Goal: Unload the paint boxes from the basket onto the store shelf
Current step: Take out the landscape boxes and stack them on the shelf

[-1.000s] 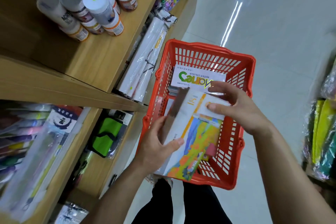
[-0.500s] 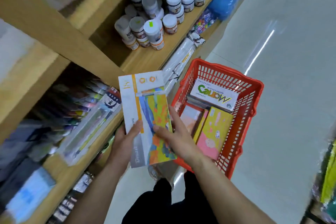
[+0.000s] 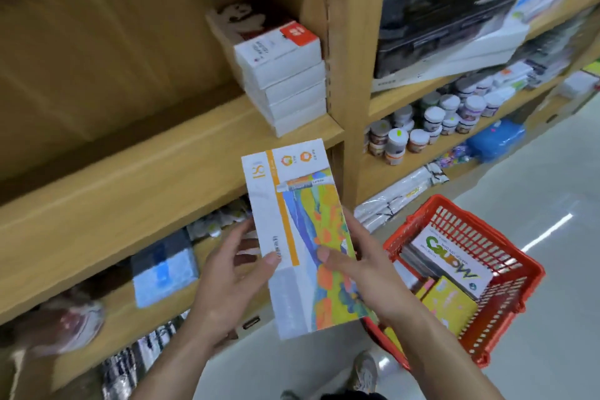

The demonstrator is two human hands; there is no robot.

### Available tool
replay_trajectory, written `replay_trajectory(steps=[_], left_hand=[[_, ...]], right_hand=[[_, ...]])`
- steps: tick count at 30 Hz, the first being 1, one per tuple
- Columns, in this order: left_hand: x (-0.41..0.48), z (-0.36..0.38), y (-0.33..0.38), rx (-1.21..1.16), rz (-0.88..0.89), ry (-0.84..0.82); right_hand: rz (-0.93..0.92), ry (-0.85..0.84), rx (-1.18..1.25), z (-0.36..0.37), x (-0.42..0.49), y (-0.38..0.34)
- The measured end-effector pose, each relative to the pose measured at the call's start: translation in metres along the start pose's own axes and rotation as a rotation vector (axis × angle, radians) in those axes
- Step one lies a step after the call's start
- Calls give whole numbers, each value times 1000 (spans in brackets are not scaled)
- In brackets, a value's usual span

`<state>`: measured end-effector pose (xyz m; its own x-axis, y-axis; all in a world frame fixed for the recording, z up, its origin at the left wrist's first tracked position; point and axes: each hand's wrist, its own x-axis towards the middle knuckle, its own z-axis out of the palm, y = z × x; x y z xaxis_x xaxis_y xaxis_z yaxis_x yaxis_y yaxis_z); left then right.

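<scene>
Both hands hold a long white paint box [image 3: 298, 230] with an orange stripe and a colourful painting on its front. My left hand [image 3: 227, 286] grips its left edge and my right hand [image 3: 367, 273] grips its right edge. The box is in the air, just below the front edge of a wooden shelf [image 3: 156, 166]. A stack of white boxes [image 3: 285, 81] stands at that shelf's right end. The red basket [image 3: 506, 312] sits on the floor at lower right, with a white "Maries" box [image 3: 451, 256] and a yellow box [image 3: 451, 305] inside.
A wooden upright [image 3: 350, 75] divides the shelving. Right of it are small paint jars [image 3: 431, 120], a black case [image 3: 444, 16] and wrapped rolls [image 3: 399, 195]. Lower left shelves hold packets [image 3: 165, 269]. The pale tiled floor [image 3: 535, 172] lies to the right.
The box came out of the basket and rose up to the left toward the shelf. My view swung upward, so the shelf with the white stack came into sight.
</scene>
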<state>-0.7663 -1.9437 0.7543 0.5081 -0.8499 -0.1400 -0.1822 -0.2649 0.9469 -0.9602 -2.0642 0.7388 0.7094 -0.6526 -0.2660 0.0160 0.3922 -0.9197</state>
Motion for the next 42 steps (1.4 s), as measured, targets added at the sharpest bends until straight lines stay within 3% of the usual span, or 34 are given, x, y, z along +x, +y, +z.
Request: replay_trajectory(steps=[7,15,18,25,29,32,42], left_hand=[[-7,-92,11,0,85,215],[68,-142,14,-22,-46,255],[82,-140,18,-20,-59,223],[65,-117,24,-149,125,147],[37,-109,12,182,100,74],[48,-102,10,401,122,129],[139,-71,40,533,112,207]], right_hand=[[-22,-49,-194,114,48,-55],[50,169,-353,173,128,-100],[-15,277,-454,171,139,-111],[-163,182,-529,130,103,-96],[-224,126,-497,100,79,-52],[-244,149,-480,92,80,-38],[-139,316,-663,39,81,-19]])
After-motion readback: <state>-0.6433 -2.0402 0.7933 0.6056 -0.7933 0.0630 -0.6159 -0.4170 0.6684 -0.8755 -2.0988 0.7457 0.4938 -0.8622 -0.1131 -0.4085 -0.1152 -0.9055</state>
